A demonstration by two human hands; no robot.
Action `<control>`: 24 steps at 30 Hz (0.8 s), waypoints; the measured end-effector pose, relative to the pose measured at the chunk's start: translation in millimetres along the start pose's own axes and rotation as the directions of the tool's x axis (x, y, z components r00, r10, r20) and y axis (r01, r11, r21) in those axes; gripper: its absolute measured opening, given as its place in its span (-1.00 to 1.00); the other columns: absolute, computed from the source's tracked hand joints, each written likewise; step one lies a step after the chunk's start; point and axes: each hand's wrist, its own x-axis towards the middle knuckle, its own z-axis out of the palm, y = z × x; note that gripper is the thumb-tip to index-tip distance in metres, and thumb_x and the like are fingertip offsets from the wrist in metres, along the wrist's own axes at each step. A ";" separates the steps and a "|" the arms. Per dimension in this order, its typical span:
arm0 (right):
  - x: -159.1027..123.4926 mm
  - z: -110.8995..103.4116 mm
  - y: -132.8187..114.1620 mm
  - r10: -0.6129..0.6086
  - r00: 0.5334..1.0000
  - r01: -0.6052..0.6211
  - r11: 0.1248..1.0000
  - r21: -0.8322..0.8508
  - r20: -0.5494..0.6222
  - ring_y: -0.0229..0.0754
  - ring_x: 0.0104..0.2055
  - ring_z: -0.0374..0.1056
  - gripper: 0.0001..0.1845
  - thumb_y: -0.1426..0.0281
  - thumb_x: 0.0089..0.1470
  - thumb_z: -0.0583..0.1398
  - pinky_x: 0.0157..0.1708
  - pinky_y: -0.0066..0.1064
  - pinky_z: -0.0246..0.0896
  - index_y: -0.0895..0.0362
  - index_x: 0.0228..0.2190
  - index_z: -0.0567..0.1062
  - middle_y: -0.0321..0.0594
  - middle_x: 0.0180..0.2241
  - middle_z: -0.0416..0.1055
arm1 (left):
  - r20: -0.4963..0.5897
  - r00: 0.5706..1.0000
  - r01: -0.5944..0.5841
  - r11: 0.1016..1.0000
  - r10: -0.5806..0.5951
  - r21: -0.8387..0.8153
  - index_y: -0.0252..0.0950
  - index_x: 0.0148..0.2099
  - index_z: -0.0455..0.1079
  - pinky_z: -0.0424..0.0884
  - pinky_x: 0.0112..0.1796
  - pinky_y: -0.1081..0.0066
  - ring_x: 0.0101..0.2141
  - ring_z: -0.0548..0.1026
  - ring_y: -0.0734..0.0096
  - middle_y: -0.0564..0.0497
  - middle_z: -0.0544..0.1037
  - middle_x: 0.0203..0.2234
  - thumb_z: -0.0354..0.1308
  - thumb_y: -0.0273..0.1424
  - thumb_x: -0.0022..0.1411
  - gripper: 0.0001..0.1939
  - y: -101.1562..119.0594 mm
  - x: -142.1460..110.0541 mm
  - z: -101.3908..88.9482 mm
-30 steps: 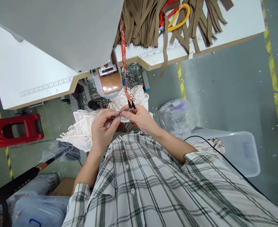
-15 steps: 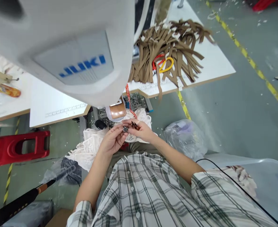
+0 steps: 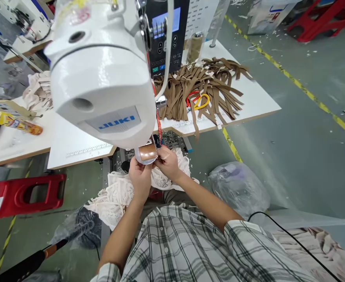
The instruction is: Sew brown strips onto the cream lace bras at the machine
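Observation:
The white JUKI sewing machine (image 3: 108, 90) hangs over my hands, with a copper-coloured rounded part (image 3: 148, 152) at its lower end. My left hand (image 3: 140, 178) is just below and left of that part; its fingers are bent and their tips go out of sight behind it. At the part's right edge is my right hand (image 3: 167, 162), fingers closed together. What either hand holds is hidden or too small to make out. White lace fabric (image 3: 116, 196) lies in a heap below left of my hands, with more lace (image 3: 162, 179) beneath them.
On the white table (image 3: 257, 100) lie many brown strips (image 3: 178, 94) and red-and-yellow-handled scissors (image 3: 200, 100). A control panel (image 3: 171, 51) stands behind. A bottle (image 3: 17, 123) lies at left, above a red stool (image 3: 47, 196). A plastic bag (image 3: 238, 188) sits on the floor at right.
Both hands have moved forward to the copper-coloured part; earlier they held a small metal piece and a dark pointed thing before it. The view has shifted, showing more of the machine and panel.

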 end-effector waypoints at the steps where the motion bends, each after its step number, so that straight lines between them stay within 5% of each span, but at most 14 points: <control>1: -0.9 2.8 2.6 0.006 1.000 -0.006 1.000 -0.010 -0.012 -0.20 -0.45 0.19 -0.79 0.33 0.16 0.13 -0.39 -0.36 0.05 0.10 -0.50 0.42 -0.26 -0.53 0.25 | -0.038 0.998 -0.052 0.998 0.053 0.026 -0.25 -0.14 0.29 0.44 -0.37 0.48 -0.46 0.46 0.51 0.09 0.48 -0.39 0.32 -0.31 0.13 -0.68 -2.2 -0.4 2.3; 6: -0.1 11.4 13.8 0.053 0.999 -0.053 0.999 -0.002 0.005 -0.17 -0.42 0.18 -0.64 0.14 0.10 0.22 -0.36 -0.32 0.06 0.06 -0.59 0.29 -0.22 -0.53 0.26 | -0.091 0.976 -0.178 0.963 0.199 0.203 -0.26 -0.26 0.28 0.39 -0.36 0.51 -0.43 0.44 0.51 0.11 0.43 -0.41 0.27 -0.34 0.14 -0.78 -2.6 4.4 8.6; 10: 2.4 17.0 9.6 0.226 0.968 -0.200 0.957 0.211 -0.106 -0.24 -0.41 0.15 -0.68 0.15 0.02 0.28 -0.35 -0.36 0.07 0.07 -0.46 0.29 -0.30 -0.46 0.25 | -0.079 0.970 -0.196 0.931 0.230 0.308 -0.26 -0.29 0.31 0.35 -0.35 0.50 -0.41 0.40 0.48 0.12 0.41 -0.43 0.27 -0.35 0.12 -0.81 0.8 12.3 6.9; 16: 5.4 7.2 11.0 0.507 0.860 -0.426 0.662 0.617 0.050 -0.37 -0.48 0.07 -0.58 0.20 -0.06 0.36 -0.42 -0.49 0.05 0.07 -0.27 0.30 -0.49 -0.50 0.12 | 0.033 0.905 -0.324 0.637 0.425 0.700 -0.24 -0.41 0.28 0.26 -0.36 0.46 -0.44 0.36 0.41 0.14 0.35 -0.53 0.32 -0.29 0.04 -0.75 -3.9 26.9 -0.2; 19: -7.5 -24.8 44.7 0.714 0.699 -0.560 0.512 0.651 0.040 -0.39 -0.52 0.05 -0.51 0.08 -0.11 0.37 -0.48 -0.50 0.06 0.05 -0.28 0.30 -0.48 -0.49 0.18 | 0.023 0.915 -0.326 0.703 0.404 0.633 -0.25 -0.43 0.29 0.29 -0.35 0.48 -0.42 0.37 0.41 0.14 0.35 -0.55 0.26 -0.29 0.09 -0.78 -6.4 31.3 -1.2; 21: -23.7 -53.9 78.4 0.874 0.482 -0.640 0.400 0.656 -0.063 -0.38 -0.55 0.02 -0.49 -0.10 -0.05 0.26 -0.53 -0.50 0.04 0.04 -0.33 0.27 -0.46 -0.51 0.16 | 0.014 0.926 -0.316 0.751 0.378 0.579 -0.26 -0.42 0.29 0.31 -0.34 0.48 -0.42 0.37 0.43 0.15 0.35 -0.54 0.25 -0.31 0.10 -0.80 -9.6 35.2 -1.2; 24: -54.1 -91.4 125.2 0.938 0.340 -0.743 0.316 0.590 -0.075 -0.32 -0.50 0.12 -0.43 -0.22 0.06 0.05 -0.49 -0.48 0.10 0.05 -0.44 0.23 -0.39 -0.56 0.15 | -0.049 0.894 -0.358 0.777 0.445 0.518 -0.25 -0.33 0.28 0.36 -0.25 0.46 -0.35 0.39 0.42 0.11 0.40 -0.42 0.30 -0.32 0.04 -0.75 -16.8 46.2 -0.7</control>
